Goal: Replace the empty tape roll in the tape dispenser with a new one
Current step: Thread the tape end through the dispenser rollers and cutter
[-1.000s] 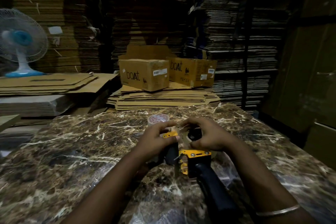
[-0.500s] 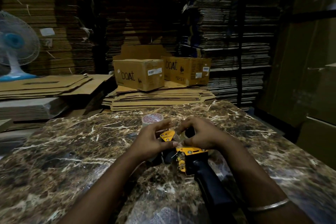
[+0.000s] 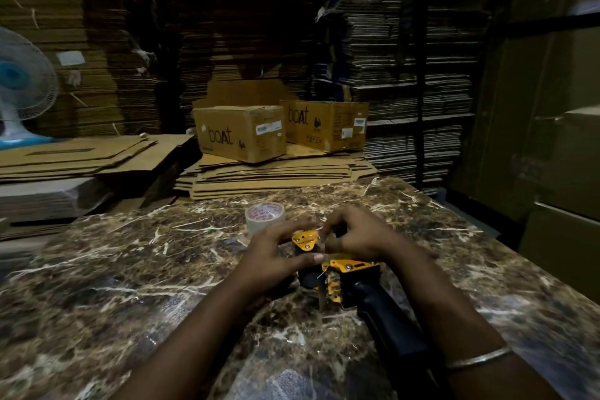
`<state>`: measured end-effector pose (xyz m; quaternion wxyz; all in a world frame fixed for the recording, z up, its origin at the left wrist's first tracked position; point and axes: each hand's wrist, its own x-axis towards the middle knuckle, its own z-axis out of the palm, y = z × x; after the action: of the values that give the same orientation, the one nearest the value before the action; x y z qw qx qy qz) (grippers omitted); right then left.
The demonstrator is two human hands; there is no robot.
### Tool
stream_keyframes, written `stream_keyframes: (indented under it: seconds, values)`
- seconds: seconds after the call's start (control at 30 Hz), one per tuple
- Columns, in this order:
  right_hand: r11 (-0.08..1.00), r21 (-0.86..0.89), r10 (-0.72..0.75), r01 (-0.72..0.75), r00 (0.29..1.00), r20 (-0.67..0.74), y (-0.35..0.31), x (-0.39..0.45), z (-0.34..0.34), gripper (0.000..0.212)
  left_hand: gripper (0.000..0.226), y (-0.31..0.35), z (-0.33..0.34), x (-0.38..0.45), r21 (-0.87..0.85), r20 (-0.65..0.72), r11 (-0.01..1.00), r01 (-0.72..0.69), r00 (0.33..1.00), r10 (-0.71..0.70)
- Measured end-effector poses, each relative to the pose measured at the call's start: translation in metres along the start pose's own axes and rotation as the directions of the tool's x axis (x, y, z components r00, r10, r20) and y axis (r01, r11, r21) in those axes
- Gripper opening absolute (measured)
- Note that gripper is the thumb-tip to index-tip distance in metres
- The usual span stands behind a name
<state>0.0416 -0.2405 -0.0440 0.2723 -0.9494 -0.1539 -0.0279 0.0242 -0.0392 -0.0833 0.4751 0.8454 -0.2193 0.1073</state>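
Both hands on the tape dispenser (image 3: 337, 273), down on the marble bench (image 3: 130, 286). Left hand (image 3: 276, 256) wrapped round the dispenser's left side, fingers (image 3: 292, 227) curled over the top, thumb pressed flat against the black body just below the small yellow plate (image 3: 305, 239). Right hand (image 3: 360, 237) bent over the far end, fingers (image 3: 334, 232) pinched in tight beside that yellow plate; cannot tell exactly which part sits between them, hidden under the knuckles. Black handle (image 3: 389, 325) running back from under the right wrist, toward the body. Metal bangle (image 3: 479, 357) on the right forearm. New roll of clear tape (image 3: 264, 216) standing on the bench just beyond the left fingertips, apart from them. Further past both hands, off the bench: flat cardboard sheets (image 3: 276, 178), two brown boxes (image 3: 240, 133), a fan (image 3: 22, 84) far out to the left.
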Motion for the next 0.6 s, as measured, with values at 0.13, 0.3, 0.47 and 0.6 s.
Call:
stream_keyframes:
  seconds: [0.13,0.3,0.47,0.6]
  values:
    - [1.0,-0.012,-0.01,0.009,0.997,-0.083,-0.002,0.0,0.004,0.007,0.066,-0.001,0.005,0.003,0.096,-0.057,0.995,0.008,0.998,-0.003]
    - [0.997,0.081,0.011,0.002,0.988,-0.155,0.0,0.001,0.004,0.021,0.068,0.001,0.012,0.007,0.139,-0.107,0.99,0.025,0.994,-0.01]
    - [0.972,0.217,-0.074,0.088,0.995,-0.068,0.01,-0.004,-0.001,0.012,0.055,-0.005,0.011,0.008,0.144,-0.105,0.989,-0.024,0.994,0.039]
    - [0.966,0.232,-0.109,0.116,0.993,-0.045,0.014,-0.001,0.002,0.02,0.056,-0.009,0.009,0.001,0.115,-0.01,0.99,-0.081,0.997,0.083]
